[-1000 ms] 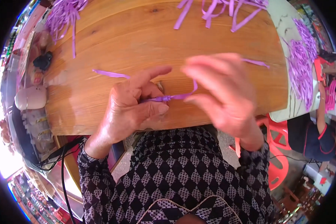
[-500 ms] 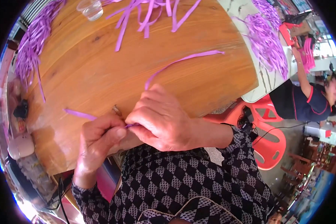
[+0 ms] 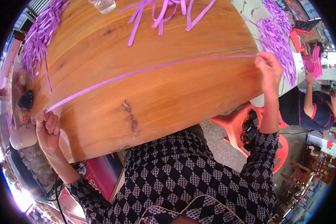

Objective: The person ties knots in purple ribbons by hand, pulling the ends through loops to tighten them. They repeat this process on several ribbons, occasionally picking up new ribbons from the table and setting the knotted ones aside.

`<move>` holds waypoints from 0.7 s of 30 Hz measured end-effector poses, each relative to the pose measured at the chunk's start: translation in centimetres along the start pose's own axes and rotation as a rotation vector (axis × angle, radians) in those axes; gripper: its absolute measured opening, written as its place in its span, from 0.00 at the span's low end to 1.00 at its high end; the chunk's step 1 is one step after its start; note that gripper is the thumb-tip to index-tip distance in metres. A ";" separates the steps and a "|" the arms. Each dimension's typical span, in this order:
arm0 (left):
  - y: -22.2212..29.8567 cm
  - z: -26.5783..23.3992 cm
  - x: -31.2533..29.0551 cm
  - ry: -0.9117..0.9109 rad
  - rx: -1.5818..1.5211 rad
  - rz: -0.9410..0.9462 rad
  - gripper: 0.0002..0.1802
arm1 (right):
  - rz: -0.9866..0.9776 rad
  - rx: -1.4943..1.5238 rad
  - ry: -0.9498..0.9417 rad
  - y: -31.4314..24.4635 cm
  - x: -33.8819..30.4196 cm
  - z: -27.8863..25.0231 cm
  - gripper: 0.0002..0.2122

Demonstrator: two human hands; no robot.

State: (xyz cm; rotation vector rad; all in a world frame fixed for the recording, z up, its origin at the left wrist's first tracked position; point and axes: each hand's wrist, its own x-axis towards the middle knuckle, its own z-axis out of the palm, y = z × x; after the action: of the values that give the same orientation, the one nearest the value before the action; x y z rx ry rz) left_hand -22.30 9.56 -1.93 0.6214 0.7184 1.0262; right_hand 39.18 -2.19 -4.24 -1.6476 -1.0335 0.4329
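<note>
One ribbon (image 3: pixel 115 78) is stretched taut, left hand (image 3: pixel 48 130) and right hand (image 3: pixel 270 74) pinching its ends; loose strips (image 3: pixel 137 24) lie untouched toward the bench's (image 3: pixel 194 97) far edge.

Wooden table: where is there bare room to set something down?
One patch on the wooden table lies between the held purple ribbon and the near edge. Another bare patch lies beyond the ribbon, short of the loose strips and clear cup. Crowded: the far left, under the purple bundle, and the white table at right, under a purple heap.
</note>
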 end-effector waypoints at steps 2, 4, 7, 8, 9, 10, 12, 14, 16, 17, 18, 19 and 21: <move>1.0 -2.4 -0.4 -0.055 -0.106 -0.047 0.12 | -0.039 0.004 0.120 1.6 0.7 -1.6 0.08; 1.0 -2.3 -1.1 0.014 -0.081 -0.083 0.12 | 0.003 0.013 0.108 1.6 0.5 -2.6 0.08; 0.9 -1.8 -1.3 0.101 -0.051 -0.119 0.12 | -0.070 0.055 0.094 1.1 1.1 -2.8 0.07; 0.8 -1.5 -1.1 0.124 -0.046 -0.116 0.12 | -0.068 0.059 0.090 0.8 1.1 -2.4 0.07; 0.3 -0.7 -0.8 0.125 -0.046 -0.116 0.12 | 0.012 0.106 0.146 0.5 1.1 -1.9 0.07; -0.3 0.5 -0.6 0.256 -0.026 -0.026 0.10 | 0.090 0.151 0.198 0.0 1.1 -1.4 0.07; -0.7 2.1 -0.5 0.524 0.019 0.162 0.11 | 0.168 0.407 0.163 -1.2 1.2 -0.9 0.08; -0.3 1.6 -0.3 0.455 -0.131 0.173 0.12 | 0.251 0.671 0.117 -1.1 1.5 -0.9 0.10; 0.1 -0.1 0.5 0.360 -0.284 0.172 0.13 | 0.468 1.384 -0.146 -1.1 1.9 -1.9 0.12; 0.2 -1.7 1.0 0.150 -0.497 0.098 0.13 | 0.450 1.525 -0.215 -1.3 1.6 -1.7 0.13; 0.0 -2.4 0.9 -0.056 -0.699 0.029 0.12 | 0.453 1.532 -0.224 -1.4 1.5 -1.2 0.13; -0.3 -3.1 0.6 -0.122 -0.682 0.117 0.11 | 0.439 1.569 -0.276 -1.5 1.4 -0.7 0.13; -0.6 -3.7 0.5 0.024 -0.608 0.174 0.10 | 0.415 1.591 -0.311 -2.1 0.5 0.0 0.13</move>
State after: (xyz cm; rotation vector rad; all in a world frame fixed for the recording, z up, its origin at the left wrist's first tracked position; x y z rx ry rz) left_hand -24.71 10.29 -4.79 0.1422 0.3421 1.3381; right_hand 38.59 -1.76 -2.19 -0.2972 -0.2394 1.3614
